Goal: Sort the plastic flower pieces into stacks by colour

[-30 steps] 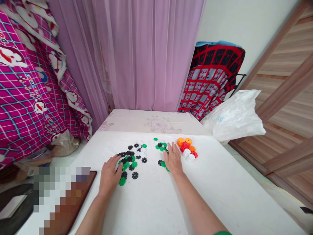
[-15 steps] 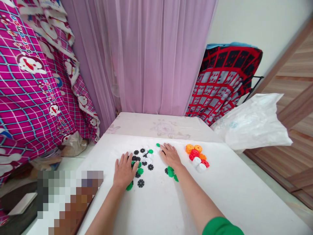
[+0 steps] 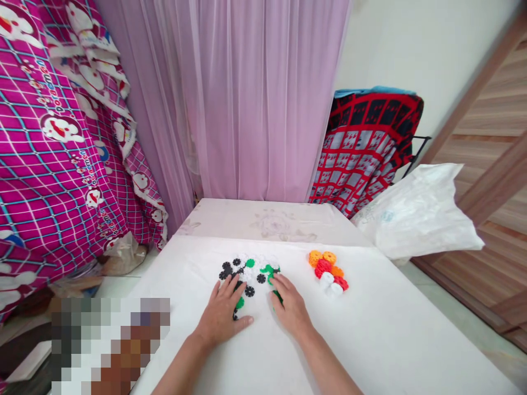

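Loose black, green and white notched plastic discs lie in a loose heap on the white-covered table. My left hand (image 3: 224, 312) rests over the heap's near left side, fingers spread, covering some black and green discs (image 3: 240, 302). On the right of the heap, my right hand (image 3: 289, 302) lies with its fingers extended, touching green discs (image 3: 269, 269) and partly hiding them. Black discs (image 3: 249, 291) and white discs (image 3: 248, 275) show between and beyond the hands. Neither hand grasps anything that I can see.
Right of my hands stands a separate cluster of orange discs (image 3: 315, 258), red discs (image 3: 323, 268) and white discs (image 3: 326, 280). A white plastic bag (image 3: 420, 214) is by the table's right edge. Purple curtains (image 3: 263, 99) hang behind the table (image 3: 230, 219).
My right hand has drawn nearer and swept green discs toward the heap. My left hand has shifted right and nearer, its thumb now spread outward. The view has tilted slightly up.
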`<state>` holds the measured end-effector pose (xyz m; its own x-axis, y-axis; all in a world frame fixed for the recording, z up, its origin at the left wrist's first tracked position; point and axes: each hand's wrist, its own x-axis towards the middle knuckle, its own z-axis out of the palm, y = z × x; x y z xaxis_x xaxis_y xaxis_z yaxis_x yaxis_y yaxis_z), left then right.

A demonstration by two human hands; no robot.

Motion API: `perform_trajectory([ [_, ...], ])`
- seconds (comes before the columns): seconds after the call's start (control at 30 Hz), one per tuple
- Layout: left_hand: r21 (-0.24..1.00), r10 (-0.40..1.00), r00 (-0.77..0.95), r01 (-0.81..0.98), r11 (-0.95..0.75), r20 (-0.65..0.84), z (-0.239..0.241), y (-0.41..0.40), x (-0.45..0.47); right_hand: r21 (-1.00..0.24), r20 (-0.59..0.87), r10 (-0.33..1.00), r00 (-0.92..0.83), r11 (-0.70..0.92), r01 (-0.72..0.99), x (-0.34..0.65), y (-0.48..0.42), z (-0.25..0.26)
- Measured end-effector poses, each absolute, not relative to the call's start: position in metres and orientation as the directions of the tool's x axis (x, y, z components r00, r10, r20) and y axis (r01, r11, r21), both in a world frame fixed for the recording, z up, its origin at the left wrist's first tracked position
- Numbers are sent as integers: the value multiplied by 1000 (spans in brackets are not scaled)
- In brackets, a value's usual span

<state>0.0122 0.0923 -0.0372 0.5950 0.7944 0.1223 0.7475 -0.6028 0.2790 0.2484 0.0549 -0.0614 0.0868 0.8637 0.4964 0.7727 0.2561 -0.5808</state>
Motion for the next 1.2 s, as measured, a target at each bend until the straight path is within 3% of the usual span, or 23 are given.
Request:
perform_trajectory([
  [0.1, 268, 799, 589, 755, -598, 125, -35, 85, 22, -575, 529, 846, 70, 297, 762, 242, 47, -59],
  [0.27, 264, 792, 563, 747, -610, 238, -38, 83, 20, -559, 563, 810, 163, 228, 797, 243, 46, -54],
  [0.43, 169, 735, 595, 728, -664, 325, -45, 79, 12, -378, 411, 908, -84, 253, 890, 239, 42, -40],
  [0.6, 115, 662, 707, 657, -745, 251, -41, 76, 12, -372, 268, 940, -210, 302, 878, 231, 39, -28],
  [0.7, 123, 681, 691, 674, -728, 242, -40, 74, 13, -403, 332, 931, -150, 284, 870, 228, 38, -30],
  [1.03, 159, 845, 388, 870, -468, 368, -39, 80, 0, -434, 576, 818, 15, 289, 853, 245, 23, -51],
  [1.2, 167, 851, 408, 862, -478, 330, -41, 76, 3, -466, 589, 808, -1, 341, 816, 246, 9, -49],
])
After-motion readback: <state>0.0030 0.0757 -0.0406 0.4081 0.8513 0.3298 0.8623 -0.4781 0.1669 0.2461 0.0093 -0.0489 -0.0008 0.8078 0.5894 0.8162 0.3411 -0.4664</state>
